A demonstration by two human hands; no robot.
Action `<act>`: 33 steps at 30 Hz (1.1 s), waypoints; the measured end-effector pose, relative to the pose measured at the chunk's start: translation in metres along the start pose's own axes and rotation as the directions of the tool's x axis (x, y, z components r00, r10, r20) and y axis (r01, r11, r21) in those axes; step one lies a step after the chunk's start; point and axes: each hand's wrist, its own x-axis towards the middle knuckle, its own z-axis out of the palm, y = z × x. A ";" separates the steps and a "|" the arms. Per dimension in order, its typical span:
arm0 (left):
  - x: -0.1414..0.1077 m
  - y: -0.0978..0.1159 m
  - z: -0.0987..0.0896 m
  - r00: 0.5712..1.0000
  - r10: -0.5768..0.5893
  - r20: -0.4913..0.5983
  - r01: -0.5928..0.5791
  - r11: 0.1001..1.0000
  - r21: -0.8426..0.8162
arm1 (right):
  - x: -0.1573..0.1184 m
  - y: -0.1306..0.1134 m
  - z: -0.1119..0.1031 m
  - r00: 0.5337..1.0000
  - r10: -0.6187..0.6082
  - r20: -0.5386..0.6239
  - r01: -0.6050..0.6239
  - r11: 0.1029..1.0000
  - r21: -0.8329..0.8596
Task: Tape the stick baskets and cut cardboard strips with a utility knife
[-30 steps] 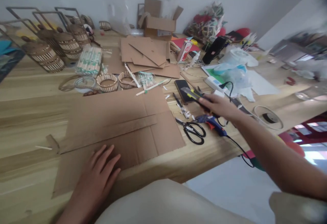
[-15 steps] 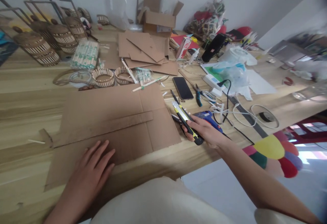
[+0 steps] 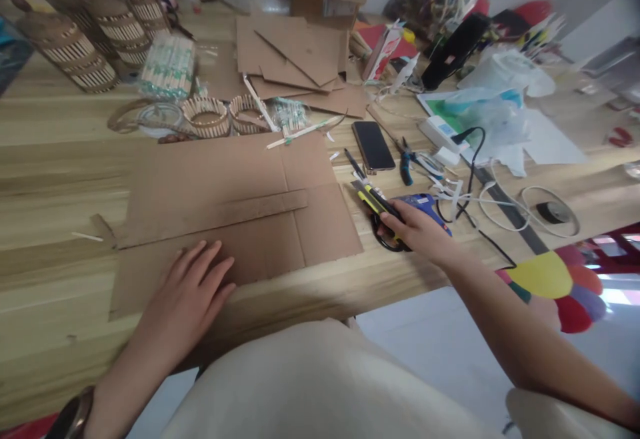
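My left hand [image 3: 193, 292] lies flat with fingers spread on a large cardboard sheet [image 3: 220, 165] near its front edge. A narrow cardboard strip [image 3: 265, 207] lies on the sheet, beyond those fingertips. To the right of the sheet, my right hand [image 3: 417, 229] is closed around a yellow and black utility knife [image 3: 373, 200], its tip pointing away to the left. The knife is low over the table, beside a blue glue gun [image 3: 425, 207]. Black loops, apparently scissor handles [image 3: 387, 242], show under the right hand, partly hidden by it.
Beyond the sheet lie a phone [image 3: 373, 145], pliers [image 3: 406, 162], two slatted rings [image 3: 205, 117] and stacked cardboard pieces [image 3: 290, 52]. Several barrel-shaped lanterns [image 3: 70, 52] stand back left. A power strip [image 3: 443, 133] with cables is on the right.
My right hand has lowered the utility knife toward the table beside the glue gun, and the knife has turned. My left hand stays on the cardboard. The view has tilted downward.
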 end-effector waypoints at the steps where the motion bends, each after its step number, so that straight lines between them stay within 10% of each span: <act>1: 0.003 0.001 -0.003 1.000 0.000 0.002 0.000 1.000 -0.009 | 0.000 0.001 -0.003 1.000 0.010 0.002 -0.010 1.000 -0.012; 8: 0.080 0.020 -0.012 0.959 0.284 -0.011 -0.284 0.954 -0.094 | -0.008 -0.019 -0.006 0.986 0.037 0.164 -0.080 0.960 0.268; 14: 0.176 0.043 0.029 0.863 0.506 0.005 -0.494 0.843 -0.212 | -0.017 -0.035 -0.005 0.977 0.009 0.211 -0.089 0.924 0.372; 20: 0.192 0.053 0.063 0.814 0.577 0.071 -0.533 0.789 -0.305 | -0.022 -0.036 -0.022 0.917 0.008 0.399 -0.079 0.984 0.160; 25: 0.188 0.051 0.069 0.812 0.584 0.018 -0.549 0.773 -0.316 | -0.017 -0.041 -0.013 0.845 -0.124 0.520 0.251 0.951 -0.182; 33: 0.192 0.058 0.069 0.822 0.569 0.008 -0.539 0.783 -0.311 | -0.008 -0.067 0.049 0.636 -0.279 0.720 0.716 0.562 -0.415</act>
